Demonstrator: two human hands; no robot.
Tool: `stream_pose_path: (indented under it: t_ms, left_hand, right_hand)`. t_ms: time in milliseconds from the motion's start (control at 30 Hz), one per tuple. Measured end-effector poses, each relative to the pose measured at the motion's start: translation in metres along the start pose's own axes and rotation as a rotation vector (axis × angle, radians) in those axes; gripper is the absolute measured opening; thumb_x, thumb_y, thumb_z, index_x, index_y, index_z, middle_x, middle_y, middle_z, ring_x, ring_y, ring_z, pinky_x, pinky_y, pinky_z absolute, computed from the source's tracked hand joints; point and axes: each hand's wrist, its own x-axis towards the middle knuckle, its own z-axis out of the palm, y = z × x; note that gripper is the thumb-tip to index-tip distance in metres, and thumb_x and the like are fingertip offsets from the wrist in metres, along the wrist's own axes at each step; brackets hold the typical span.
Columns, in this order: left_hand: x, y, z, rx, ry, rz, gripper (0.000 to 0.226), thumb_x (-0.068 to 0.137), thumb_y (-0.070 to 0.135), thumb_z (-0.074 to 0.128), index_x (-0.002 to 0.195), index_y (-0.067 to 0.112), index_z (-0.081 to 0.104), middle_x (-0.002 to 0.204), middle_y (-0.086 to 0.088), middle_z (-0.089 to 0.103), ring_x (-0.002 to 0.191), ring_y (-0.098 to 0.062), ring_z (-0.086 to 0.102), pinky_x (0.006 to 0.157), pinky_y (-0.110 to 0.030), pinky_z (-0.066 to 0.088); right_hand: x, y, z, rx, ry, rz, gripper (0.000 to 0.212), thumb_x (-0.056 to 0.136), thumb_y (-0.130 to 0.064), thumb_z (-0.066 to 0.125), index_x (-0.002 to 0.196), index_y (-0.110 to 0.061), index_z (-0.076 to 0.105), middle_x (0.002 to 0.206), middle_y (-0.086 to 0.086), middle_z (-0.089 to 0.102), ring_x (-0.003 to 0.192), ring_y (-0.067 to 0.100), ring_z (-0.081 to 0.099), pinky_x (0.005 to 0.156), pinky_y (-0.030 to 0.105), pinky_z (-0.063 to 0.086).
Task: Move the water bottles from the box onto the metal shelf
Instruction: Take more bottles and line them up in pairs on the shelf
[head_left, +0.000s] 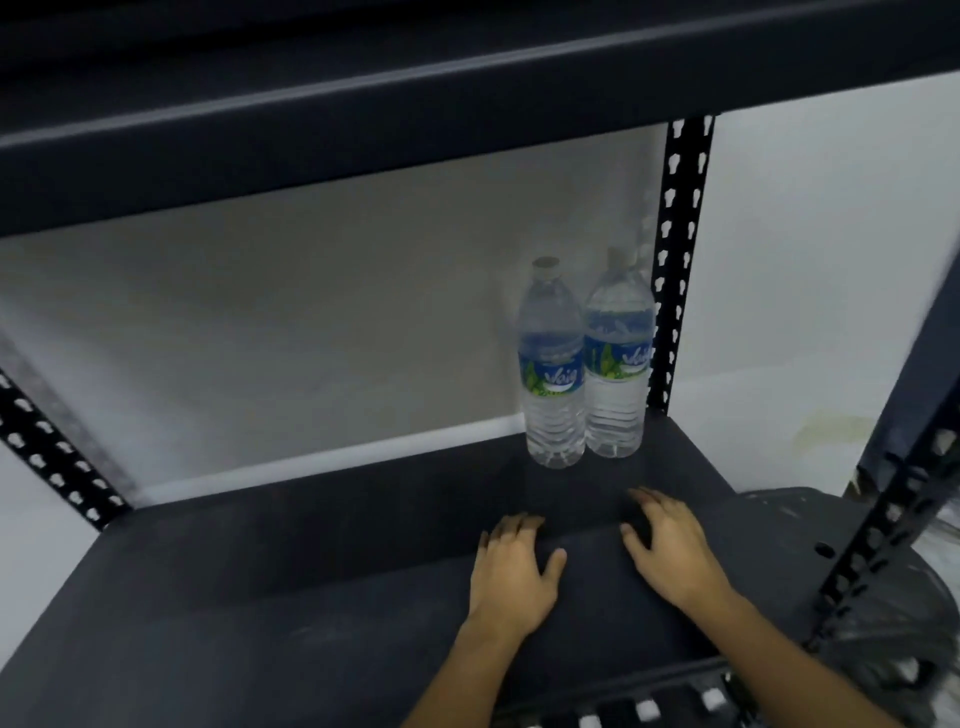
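- Bottles, two of them, stand upright on the metal shelf (311, 597), in its far right corner, against the perforated rear post (680, 260)
- Left water bottle (553, 364) and right water bottle (618, 353) touch side by side; the right one sits nearest the rear post, the left one just beside it on the side away from the post
- Both bottles are clear, capped, and carry a blue-and-green label around the middle
- Left hand (514, 571) hovers palm down over the shelf deck, nearer the camera than the bottles and well apart from them; its fingers are loosely spread and nothing is in it
- Right hand (670, 551) is likewise palm down over the deck, on the side toward the rear post, fingers spread, empty and clear of the bottles
- Whether either palm actually touches the deck cannot be told
- Upper shelf beam (363, 130) crosses above the bottles
- White wall (260, 338) shows behind the shelf, beyond the rear post as well
- Front post (893, 519), also perforated, rises at the near right corner, closer to the camera than the rear post
- The box is out of view; the picture is somewhat blurred
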Motion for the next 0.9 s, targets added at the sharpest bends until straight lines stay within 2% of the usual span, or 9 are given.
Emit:
stream_pose_path:
  t_ms: [100,167,233,300,467,633,700,800,900]
  left_hand:
    - [-0.046,-0.017,-0.011,0.023,-0.022,-0.092,0.06,0.098,0.059,0.034,0.149,0.029,0.036,0.16,0.009,0.029,0.151,-0.013,0.019,0.126,-0.032,0.006]
    - [-0.076,-0.029,-0.023,0.021,-0.049,-0.127,0.08,0.087,0.075,0.011,0.152,0.032,0.031,0.163,0.012,0.02,0.153,-0.011,0.01,0.123,-0.03,-0.004]
    - [-0.106,-0.042,-0.03,0.059,-0.067,-0.142,0.107,0.065,0.081,-0.01,0.153,0.035,0.027,0.164,0.015,0.015,0.154,-0.01,0.005,0.124,-0.033,-0.005]
    - [-0.132,-0.061,-0.038,0.072,-0.027,-0.176,0.108,0.062,0.078,-0.013,0.154,0.036,0.026,0.164,0.017,0.015,0.154,-0.009,0.004,0.126,-0.036,-0.004]
    - [-0.198,-0.117,-0.064,0.085,0.051,-0.262,0.099,0.072,0.075,-0.011,0.153,0.034,0.029,0.164,0.012,0.019,0.154,-0.011,0.006,0.122,-0.032,-0.008]
    - [-0.263,-0.173,-0.088,0.099,0.071,-0.389,0.072,0.089,0.064,0.012,0.151,0.035,0.032,0.163,0.012,0.021,0.154,-0.014,0.009,0.126,-0.045,0.004]
    - [-0.293,-0.196,-0.093,0.08,0.094,-0.446,0.071,0.089,0.064,0.013,0.149,0.034,0.035,0.161,0.01,0.028,0.152,-0.018,0.018,0.124,-0.046,0.013]
    - [-0.338,-0.228,-0.092,0.035,0.114,-0.557,0.06,0.096,0.06,0.029,0.149,0.031,0.037,0.157,0.008,0.035,0.146,-0.018,0.031,0.12,-0.04,0.024]
    - [-0.392,-0.266,-0.09,0.004,0.171,-0.659,0.056,0.098,0.054,0.04,0.147,0.028,0.041,0.153,0.006,0.04,0.138,-0.017,0.041,0.115,-0.034,0.033]
  right_hand:
    - [-0.029,-0.007,0.013,-0.093,0.038,-0.02,0.039,0.086,-0.022,0.066,0.121,-0.006,0.064,0.13,0.014,0.06,0.125,0.032,0.051,0.109,0.046,0.037]
    - [-0.045,-0.021,0.019,-0.125,0.042,-0.018,0.037,0.085,-0.024,0.067,0.119,-0.007,0.066,0.131,0.014,0.06,0.127,0.034,0.05,0.11,0.049,0.035]
    - [-0.065,-0.038,0.023,-0.153,0.011,-0.018,0.039,0.089,-0.029,0.062,0.123,-0.011,0.063,0.138,0.009,0.055,0.133,0.029,0.044,0.114,0.047,0.026]
    - [-0.086,-0.056,0.028,-0.152,-0.026,-0.035,0.04,0.092,-0.033,0.056,0.129,-0.015,0.06,0.143,0.004,0.05,0.139,0.024,0.037,0.118,0.044,0.017]
    - [-0.14,-0.111,0.044,-0.073,-0.055,-0.066,0.036,0.09,-0.028,0.061,0.122,-0.012,0.065,0.139,0.006,0.054,0.138,0.026,0.039,0.118,0.051,0.016]
    - [-0.191,-0.178,0.075,-0.021,-0.16,-0.221,0.038,0.09,-0.029,0.061,0.126,-0.016,0.063,0.143,0.002,0.051,0.139,0.021,0.038,0.119,0.049,0.011]
    - [-0.21,-0.206,0.092,-0.017,-0.183,-0.288,0.036,0.089,-0.028,0.062,0.121,-0.013,0.066,0.139,0.005,0.055,0.136,0.025,0.041,0.117,0.052,0.018]
    - [-0.233,-0.241,0.113,0.075,-0.204,-0.326,0.045,0.084,-0.038,0.049,0.11,-0.009,0.072,0.127,0.01,0.063,0.125,0.032,0.048,0.104,0.055,0.038]
    - [-0.263,-0.28,0.138,0.157,-0.29,-0.389,0.045,0.083,-0.036,0.049,0.112,-0.008,0.069,0.125,0.009,0.063,0.118,0.031,0.054,0.101,0.047,0.04]
